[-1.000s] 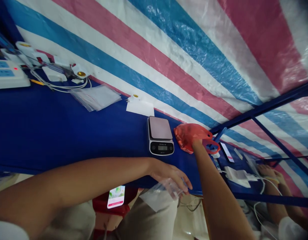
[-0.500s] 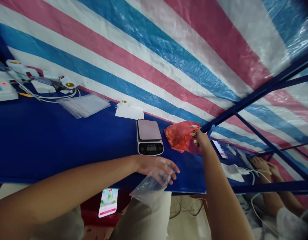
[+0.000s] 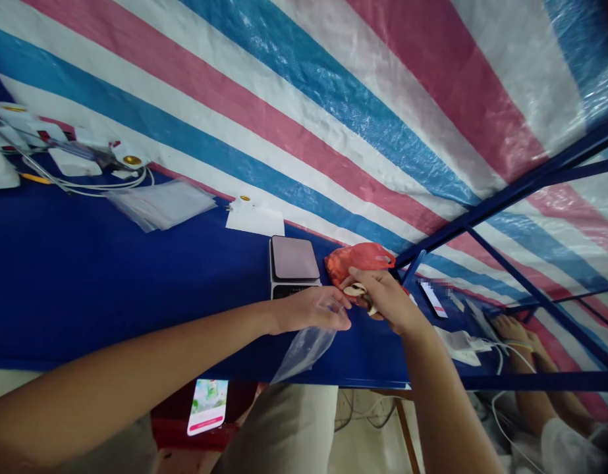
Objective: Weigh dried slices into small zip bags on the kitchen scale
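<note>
My left hand [image 3: 316, 309] pinches the mouth of a small clear plastic bag [image 3: 304, 349] that hangs down over the front edge of the blue table [image 3: 110, 283]. My right hand [image 3: 383, 299] is closed round several small pale pieces [image 3: 357, 290] and sits right beside my left hand, at the bag's mouth. Just behind my right hand lies a red plastic bag [image 3: 358, 260]. A small digital scale [image 3: 294, 263] with a bare platform stands to the left of the red bag, behind my left hand.
A stack of clear bags [image 3: 160, 204] and a white sheet [image 3: 254, 218] lie further back. White lamp sockets and cables [image 3: 101, 164] sit at the far left. A phone [image 3: 207, 405] lies on my lap. Another person's hands [image 3: 518, 332] work at the right, beyond a blue frame.
My right hand has drawn back from the red bag with small pieces in it and met my left hand. My left hand has lifted the clear bag toward the scale.
</note>
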Demonstrator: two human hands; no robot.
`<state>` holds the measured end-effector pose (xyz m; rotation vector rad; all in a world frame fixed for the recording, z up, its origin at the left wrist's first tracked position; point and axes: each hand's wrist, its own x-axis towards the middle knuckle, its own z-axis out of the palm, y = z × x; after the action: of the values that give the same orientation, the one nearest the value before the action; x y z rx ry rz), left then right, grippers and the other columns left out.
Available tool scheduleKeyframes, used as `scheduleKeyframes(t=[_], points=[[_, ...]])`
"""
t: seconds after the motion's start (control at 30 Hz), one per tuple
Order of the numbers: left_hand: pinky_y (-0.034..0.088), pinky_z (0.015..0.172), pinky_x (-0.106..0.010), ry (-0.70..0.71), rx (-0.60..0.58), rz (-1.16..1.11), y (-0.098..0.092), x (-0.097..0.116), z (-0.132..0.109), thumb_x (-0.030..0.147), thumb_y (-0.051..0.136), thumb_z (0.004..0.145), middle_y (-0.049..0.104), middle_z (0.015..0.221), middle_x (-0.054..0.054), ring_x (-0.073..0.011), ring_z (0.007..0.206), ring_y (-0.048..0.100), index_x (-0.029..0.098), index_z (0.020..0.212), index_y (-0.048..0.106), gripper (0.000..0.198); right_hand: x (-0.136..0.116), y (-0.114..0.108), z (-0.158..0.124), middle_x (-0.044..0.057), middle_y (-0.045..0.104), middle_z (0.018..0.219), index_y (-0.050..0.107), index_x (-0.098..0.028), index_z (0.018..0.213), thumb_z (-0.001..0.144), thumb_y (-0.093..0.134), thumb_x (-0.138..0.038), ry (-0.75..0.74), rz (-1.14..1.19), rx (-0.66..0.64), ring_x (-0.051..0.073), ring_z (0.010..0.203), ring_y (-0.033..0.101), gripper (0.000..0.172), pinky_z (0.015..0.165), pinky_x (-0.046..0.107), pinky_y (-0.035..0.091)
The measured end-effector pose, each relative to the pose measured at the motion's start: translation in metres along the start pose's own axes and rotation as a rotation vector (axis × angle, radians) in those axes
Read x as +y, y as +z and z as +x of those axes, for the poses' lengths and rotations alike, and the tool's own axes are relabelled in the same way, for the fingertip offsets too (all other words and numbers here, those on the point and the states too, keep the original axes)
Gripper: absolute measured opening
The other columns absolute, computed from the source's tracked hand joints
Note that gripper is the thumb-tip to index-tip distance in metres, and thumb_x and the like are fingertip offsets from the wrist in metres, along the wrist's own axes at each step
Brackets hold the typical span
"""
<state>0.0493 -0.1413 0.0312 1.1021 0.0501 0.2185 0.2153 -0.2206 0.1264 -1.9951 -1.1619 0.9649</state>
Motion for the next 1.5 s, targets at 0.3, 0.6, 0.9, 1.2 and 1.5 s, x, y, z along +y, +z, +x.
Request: scheduleKeyframes(t=[0.3, 0.6, 0.9, 1.2, 1.5], points=[[0.043, 0.072, -0.026, 0.233, 0.018, 0.011, 0.013, 0.014, 0.000, 0.024, 0.082, 0.073, 0.055, 0.082, 0.002, -0.0108, 0.077, 0.053, 0.015, 0.092, 0.061, 0.031, -0.046, 0.023, -0.017, -0.001, 0.067, 0.065, 0.071, -0.021, 0.068, 0.099, 0.054, -0.039, -0.418, -0.652, -0.043, 0.012, 0.058, 0.057, 0.040, 0.057, 0.025, 0.037], [0.052, 0.083, -0.034, 0.113, 0.028, -0.178, 0.003, 0.005, 0.001, 0.023, 0.090, 0.065, 0.062, 0.092, -0.001, -0.0155, 0.084, 0.064, 0.017, 0.110, 0.059, 0.055, -0.046, 0.016, -0.006, -0.005, 0.050, 0.056, 0.055, -0.021, 0.075, 0.097, 0.053, -0.051, -0.272, -0.215, -0.015, 0.011, 0.047, 0.046, 0.037, 0.046, 0.024, 0.036], [0.052, 0.081, -0.030, 0.146, -0.069, -0.143, 0.002, 0.010, -0.001, 0.024, 0.086, 0.073, 0.059, 0.091, -0.001, -0.0125, 0.082, 0.062, 0.016, 0.094, 0.061, 0.034, -0.041, 0.024, -0.006, -0.001, 0.064, 0.086, 0.059, -0.022, 0.108, 0.093, 0.062, -0.048, -0.168, 0.000, -0.205, 0.013, 0.061, 0.063, 0.029, 0.051, 0.025, 0.053], [0.055, 0.083, -0.036, 0.045, 0.013, -0.334, -0.003, 0.009, -0.002, 0.040, 0.091, 0.069, 0.066, 0.097, -0.005, -0.0187, 0.084, 0.069, 0.020, 0.114, 0.059, 0.059, -0.046, 0.009, -0.017, 0.001, 0.066, 0.091, 0.065, -0.022, 0.103, 0.098, 0.058, -0.040, -0.323, -0.093, -0.245, 0.014, 0.073, 0.063, 0.020, 0.063, 0.027, 0.052], [0.052, 0.068, -0.028, -0.018, -0.141, -0.395, -0.016, 0.001, 0.005, 0.080, 0.060, 0.081, 0.069, 0.087, -0.007, -0.0197, 0.078, 0.068, 0.015, 0.110, 0.067, 0.071, -0.041, 0.020, -0.030, -0.001, 0.067, 0.081, 0.065, -0.021, 0.088, 0.099, 0.057, -0.028, -0.371, -0.390, -0.358, 0.014, 0.069, 0.063, 0.015, 0.063, 0.025, 0.046]])
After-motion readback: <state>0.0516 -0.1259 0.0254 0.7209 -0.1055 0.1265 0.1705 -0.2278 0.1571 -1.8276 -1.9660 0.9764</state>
